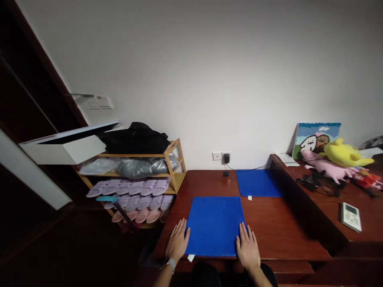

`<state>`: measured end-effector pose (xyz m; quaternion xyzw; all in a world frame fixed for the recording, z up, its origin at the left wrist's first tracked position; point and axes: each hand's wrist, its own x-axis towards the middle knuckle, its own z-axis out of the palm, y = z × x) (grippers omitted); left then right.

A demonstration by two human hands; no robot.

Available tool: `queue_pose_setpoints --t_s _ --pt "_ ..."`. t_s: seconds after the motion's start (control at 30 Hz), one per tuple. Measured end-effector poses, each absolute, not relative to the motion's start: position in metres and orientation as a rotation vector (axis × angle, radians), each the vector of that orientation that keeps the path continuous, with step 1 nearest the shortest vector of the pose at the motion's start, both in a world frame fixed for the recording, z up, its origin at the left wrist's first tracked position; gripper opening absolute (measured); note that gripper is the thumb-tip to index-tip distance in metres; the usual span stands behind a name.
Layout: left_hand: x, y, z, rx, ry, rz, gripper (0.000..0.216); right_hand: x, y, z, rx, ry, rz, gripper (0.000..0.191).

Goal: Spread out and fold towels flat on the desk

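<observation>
A blue cloth (215, 225) lies spread flat on the reddish-brown wooden table (203, 183), with a small white tag sticking out at its front left corner. My left hand (177, 241) rests flat at the cloth's left edge, fingers stretched out; a band circles that wrist. At the right edge, my right hand (247, 245) lies palm down with its fingers extended over the border of the cloth. Neither hand grips anything. Farther back, a second blue cloth (259, 183) lies flat near the wall, its white tag at the front edge.
Left of the table stands a wooden rack (179, 159) holding slippers (134, 187), plastic-wrapped items and a black bag (134, 137). A higher surface on the right carries a calculator (350, 216), plush toys (344, 153) and a picture (317, 137). A black charger (226, 158) is plugged into the wall.
</observation>
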<state>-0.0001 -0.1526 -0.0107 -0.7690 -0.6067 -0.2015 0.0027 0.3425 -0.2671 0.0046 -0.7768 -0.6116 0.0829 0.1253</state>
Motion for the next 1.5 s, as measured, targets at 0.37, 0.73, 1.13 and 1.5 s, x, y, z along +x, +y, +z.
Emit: queue_pose_setpoints --t_s 0.37,0.73,1.13,1.5 --pt "-0.014 -0.133 -0.009 -2.448 -2.14 -0.801 0.055 0.386 -0.213 0.007 -2.131 -1.719 0.435 0.068" --pt "0.164 -0.094 0.039 -2.823 -1.551 -0.874 0.044 0.395 -0.114 0.012 -2.238 -1.826 0.336 0.065" --pt "0.283 -0.079 -0.014 -2.993 -1.393 -0.691 0.056 0.396 -0.116 0.005 -2.26 -1.969 0.252 0.064" --pt "0.219 -0.043 -0.005 -2.883 -1.583 -0.453 0.068 0.393 -0.113 0.006 -2.237 -1.832 0.286 0.064"
